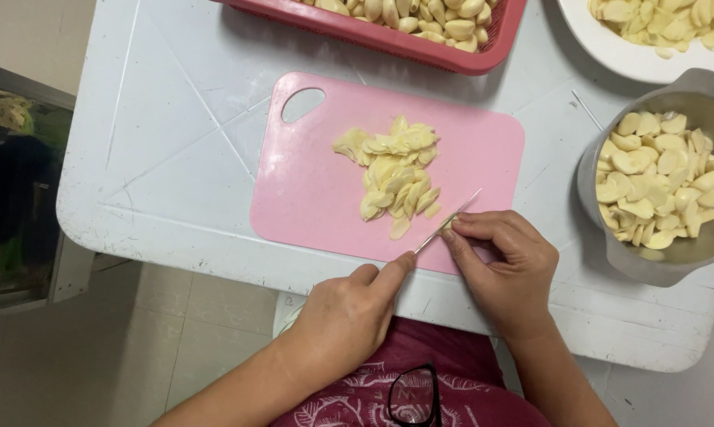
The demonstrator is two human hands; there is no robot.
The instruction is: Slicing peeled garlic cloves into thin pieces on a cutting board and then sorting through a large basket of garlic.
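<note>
Nearest the viewer, at the bottom centre of the frame, a pair of dark-rimmed glasses (413,395) hangs against a maroon patterned garment (420,387). Just above it, the left hand (345,316) is closed around the handle of a thin knife (449,221), forefinger stretched along the spine; the blade slants up toward the right. The right hand (503,265), lower right of centre, presses its fingertips (458,229) together on a small garlic piece (447,225) beside the blade, at the lower right edge of the pink cutting board (309,190). How much of that piece remains under the fingers cannot be told. A pile of pale garlic slices (395,175) lies at the board's centre, just beside the blade tip. The board rests on a scratched white table (167,150). At the right edge, a grey metal bowl (610,261) holds peeled, halved cloves. Farther off, at the top centre, a red basket (420,43) holds more cloves, and a white bowl (610,55) at the upper right corner holds others.
</note>
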